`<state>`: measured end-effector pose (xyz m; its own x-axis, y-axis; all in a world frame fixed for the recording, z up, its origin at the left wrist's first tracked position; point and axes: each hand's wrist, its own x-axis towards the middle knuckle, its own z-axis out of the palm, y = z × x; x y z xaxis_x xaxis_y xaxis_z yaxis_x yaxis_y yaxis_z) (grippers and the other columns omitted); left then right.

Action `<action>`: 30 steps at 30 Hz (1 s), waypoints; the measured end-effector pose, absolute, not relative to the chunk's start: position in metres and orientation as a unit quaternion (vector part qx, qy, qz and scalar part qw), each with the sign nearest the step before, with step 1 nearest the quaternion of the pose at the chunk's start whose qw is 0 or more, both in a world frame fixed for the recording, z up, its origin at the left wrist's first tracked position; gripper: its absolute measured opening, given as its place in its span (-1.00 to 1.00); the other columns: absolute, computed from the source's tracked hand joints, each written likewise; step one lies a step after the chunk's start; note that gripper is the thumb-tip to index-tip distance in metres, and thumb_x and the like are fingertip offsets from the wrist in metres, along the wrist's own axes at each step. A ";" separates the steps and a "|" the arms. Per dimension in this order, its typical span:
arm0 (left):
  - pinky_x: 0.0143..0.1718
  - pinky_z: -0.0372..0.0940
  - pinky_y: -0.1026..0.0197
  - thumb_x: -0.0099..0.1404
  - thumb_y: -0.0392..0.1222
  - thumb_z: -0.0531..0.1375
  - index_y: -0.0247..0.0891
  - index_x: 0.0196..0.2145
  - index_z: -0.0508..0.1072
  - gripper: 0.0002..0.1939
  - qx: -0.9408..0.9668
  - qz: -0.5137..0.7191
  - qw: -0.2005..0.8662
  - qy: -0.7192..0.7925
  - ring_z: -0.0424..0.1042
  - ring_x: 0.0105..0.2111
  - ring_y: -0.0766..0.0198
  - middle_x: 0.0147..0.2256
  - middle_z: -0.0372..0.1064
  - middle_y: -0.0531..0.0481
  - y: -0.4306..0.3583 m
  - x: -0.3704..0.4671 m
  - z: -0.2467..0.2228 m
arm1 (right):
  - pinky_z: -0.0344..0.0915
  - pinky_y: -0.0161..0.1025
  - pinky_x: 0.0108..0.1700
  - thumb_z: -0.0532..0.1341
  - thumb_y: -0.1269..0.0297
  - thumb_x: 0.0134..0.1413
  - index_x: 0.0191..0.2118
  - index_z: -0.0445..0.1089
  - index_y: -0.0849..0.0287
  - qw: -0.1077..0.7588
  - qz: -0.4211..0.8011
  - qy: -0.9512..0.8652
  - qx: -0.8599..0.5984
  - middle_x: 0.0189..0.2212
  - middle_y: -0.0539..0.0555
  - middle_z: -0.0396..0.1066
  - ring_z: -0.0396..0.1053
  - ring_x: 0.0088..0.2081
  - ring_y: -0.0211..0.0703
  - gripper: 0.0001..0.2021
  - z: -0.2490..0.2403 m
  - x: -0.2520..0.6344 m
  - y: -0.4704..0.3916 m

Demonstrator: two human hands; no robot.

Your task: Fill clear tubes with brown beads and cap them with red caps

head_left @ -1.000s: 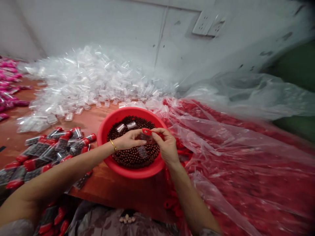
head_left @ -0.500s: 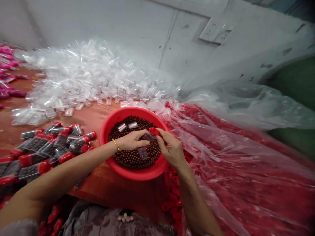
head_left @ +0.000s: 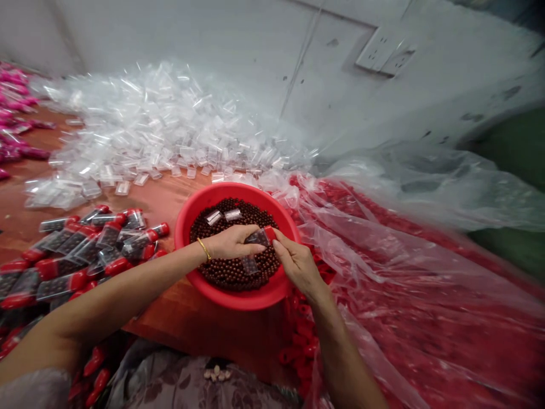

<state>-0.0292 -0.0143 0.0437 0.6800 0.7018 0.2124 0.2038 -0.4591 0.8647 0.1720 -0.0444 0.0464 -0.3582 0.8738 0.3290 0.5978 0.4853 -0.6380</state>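
Note:
Over a red basin [head_left: 238, 301] of dark brown beads [head_left: 225, 267], my left hand [head_left: 236, 242] pinches a small clear plastic container [head_left: 258, 237] with dark contents. The fingers of my right hand [head_left: 293, 257] are closed on a red cap [head_left: 269, 233], which sits against the container's right end. Another clear container [head_left: 250, 264] shows just below my left hand, above the beads; whether that hand holds it too, I cannot tell. Two clear containers [head_left: 232, 215] lie on the beads near the back of the basin.
Filled, red-capped containers [head_left: 106, 238] are heaped at left. Behind the basin, clear containers [head_left: 162, 130] are piled against the wall. Red caps [head_left: 304, 341] and clear plastic sheeting [head_left: 383, 250] over red pieces lie at right. Pink items [head_left: 17, 102] are at far left.
My right hand has brought the red cap from just above the container onto its end. My left hand stays over the basin. The whole view has shifted slightly.

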 end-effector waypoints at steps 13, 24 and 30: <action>-0.44 0.12 0.34 0.12 -0.02 0.19 -0.36 -0.35 0.37 -0.69 0.824 0.201 0.434 0.305 0.24 -0.46 0.35 -0.46 0.31 0.05 -0.017 -0.026 0.040 | 0.24 -0.30 -0.52 -0.13 0.29 0.28 0.05 0.28 0.46 0.138 -0.031 -0.924 -0.355 -0.58 0.14 0.44 0.37 -0.57 -0.18 -0.58 0.055 0.172 -0.056; -0.42 0.12 0.36 0.14 -0.09 0.17 -0.32 -0.36 0.34 -0.79 0.825 0.221 0.422 0.303 0.22 -0.47 0.38 -0.48 0.27 0.10 -0.016 -0.020 0.044 | 0.21 -0.28 -0.51 -0.25 -0.11 0.22 -0.28 0.45 0.19 0.477 0.360 -0.640 -0.482 -0.66 0.00 0.24 0.24 -0.59 -0.24 -0.37 0.042 0.148 -0.024; -0.42 0.16 0.32 0.21 -0.02 0.15 -0.35 -0.36 0.39 -0.72 0.872 0.160 0.341 0.313 0.30 -0.48 0.32 -0.45 0.38 -0.01 -0.021 -0.019 0.047 | 0.30 -0.16 -0.02 -0.43 -0.14 0.19 0.18 0.17 0.16 0.414 0.503 -0.594 -0.472 -0.09 0.14 0.39 0.36 -0.04 -0.13 -0.26 0.036 0.121 -0.013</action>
